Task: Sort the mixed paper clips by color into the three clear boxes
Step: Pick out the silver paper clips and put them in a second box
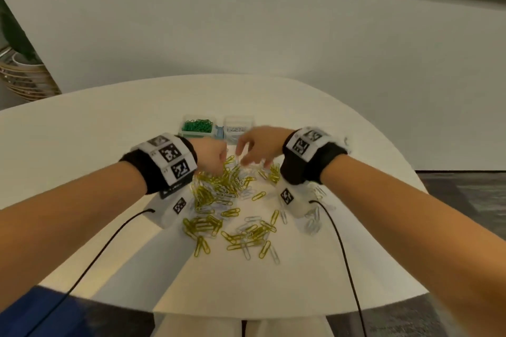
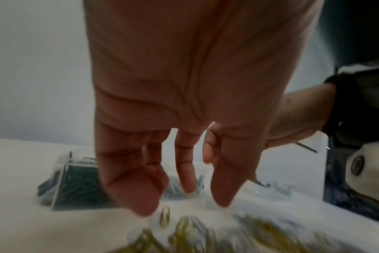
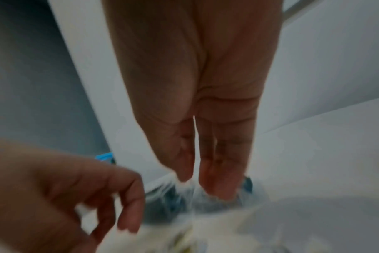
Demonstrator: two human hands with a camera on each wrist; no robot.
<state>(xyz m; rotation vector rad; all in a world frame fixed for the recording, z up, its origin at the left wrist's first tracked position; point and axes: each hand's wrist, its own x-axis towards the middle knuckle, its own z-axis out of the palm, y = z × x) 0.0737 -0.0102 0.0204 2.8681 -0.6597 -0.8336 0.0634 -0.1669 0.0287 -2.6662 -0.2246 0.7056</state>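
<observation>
A loose pile of yellow and white paper clips [image 1: 219, 191] covers the middle of the white table [image 1: 82, 145]. Behind it stand a clear box of green clips [image 1: 197, 127] and a clear box of white clips [image 1: 236, 128]. My left hand [image 1: 216, 168] hovers over the pile's far edge. Its fingers [image 2: 141, 196] hang down relaxed, with nothing between them, above blurred yellow clips [image 2: 184, 229]. My right hand [image 1: 247, 157] reaches down beside it with fingers spread. The straight fingers [image 3: 218, 179] point down near the white-clip box [image 3: 169, 198]; motion blur hides any clip.
A small blue-marked piece [image 1: 219, 131] sits between the two boxes. Black cables [image 1: 342, 241] trail from both wrist units over the table's front edge. A round wicker basket [image 1: 24, 76] stands off the table at far left. A wall rises close behind.
</observation>
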